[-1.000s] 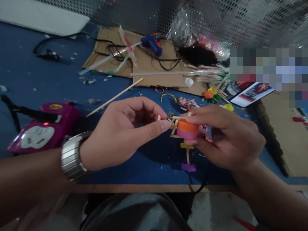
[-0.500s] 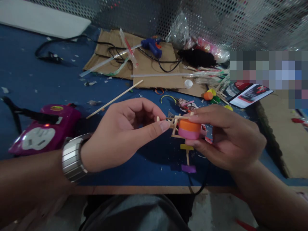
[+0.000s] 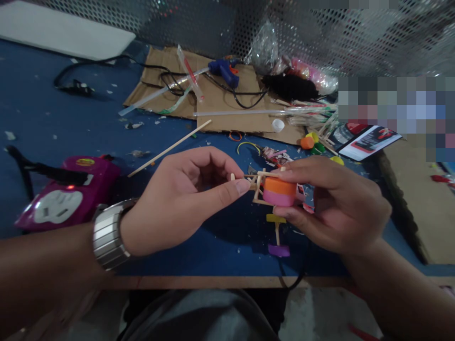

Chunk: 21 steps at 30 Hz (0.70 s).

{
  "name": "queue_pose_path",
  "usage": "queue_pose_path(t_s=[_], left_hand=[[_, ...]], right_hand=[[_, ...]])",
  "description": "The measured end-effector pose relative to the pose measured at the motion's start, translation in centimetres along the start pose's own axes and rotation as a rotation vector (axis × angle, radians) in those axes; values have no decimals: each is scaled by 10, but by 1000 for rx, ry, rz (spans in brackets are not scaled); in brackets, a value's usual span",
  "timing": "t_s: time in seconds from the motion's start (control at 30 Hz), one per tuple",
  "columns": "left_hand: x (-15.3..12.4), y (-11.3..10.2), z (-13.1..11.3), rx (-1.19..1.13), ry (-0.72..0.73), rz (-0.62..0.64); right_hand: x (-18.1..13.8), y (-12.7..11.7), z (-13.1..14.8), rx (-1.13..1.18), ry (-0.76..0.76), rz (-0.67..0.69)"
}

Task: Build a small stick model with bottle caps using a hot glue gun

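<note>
A small craft model (image 3: pixel 278 192) of an orange cap stacked on a pink cap, with thin wooden sticks glued to it, hangs just above the blue table (image 3: pixel 64 123). My right hand (image 3: pixel 337 203) is closed round the caps, thumb below and fingers on top. A stick with a yellow and a purple piece (image 3: pixel 277 234) hangs down from the model. My left hand (image 3: pixel 181 199), with a metal watch on the wrist, pinches the end of the model's wooden stick frame (image 3: pixel 249 178) between thumb and fingers.
A magenta power strip (image 3: pixel 64 196) lies at the left. Behind are cardboard (image 3: pixel 227 102) with a blue glue gun (image 3: pixel 223 70), cables and glue sticks, a long wooden skewer (image 3: pixel 170 148), loose bottle caps (image 3: pixel 309 140), plastic bags and a leaflet (image 3: pixel 366 139).
Almost nothing differs. Both hands keep their hold on the model; the view has shifted slightly, so everything sits a little lower in the frame.
</note>
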<state>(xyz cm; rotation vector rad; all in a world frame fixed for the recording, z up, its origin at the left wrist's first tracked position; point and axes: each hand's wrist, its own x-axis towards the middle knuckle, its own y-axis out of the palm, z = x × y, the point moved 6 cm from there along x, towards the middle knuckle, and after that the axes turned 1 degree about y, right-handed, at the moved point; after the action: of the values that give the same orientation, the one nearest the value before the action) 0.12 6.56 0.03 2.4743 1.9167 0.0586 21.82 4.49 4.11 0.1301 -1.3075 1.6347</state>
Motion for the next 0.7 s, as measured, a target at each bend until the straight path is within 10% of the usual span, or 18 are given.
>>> queue_pose_path(t_s=[0.7], left_hand=[[1,1,1,1,27,16]], right_hand=[[1,0,0,24,-51,-27]])
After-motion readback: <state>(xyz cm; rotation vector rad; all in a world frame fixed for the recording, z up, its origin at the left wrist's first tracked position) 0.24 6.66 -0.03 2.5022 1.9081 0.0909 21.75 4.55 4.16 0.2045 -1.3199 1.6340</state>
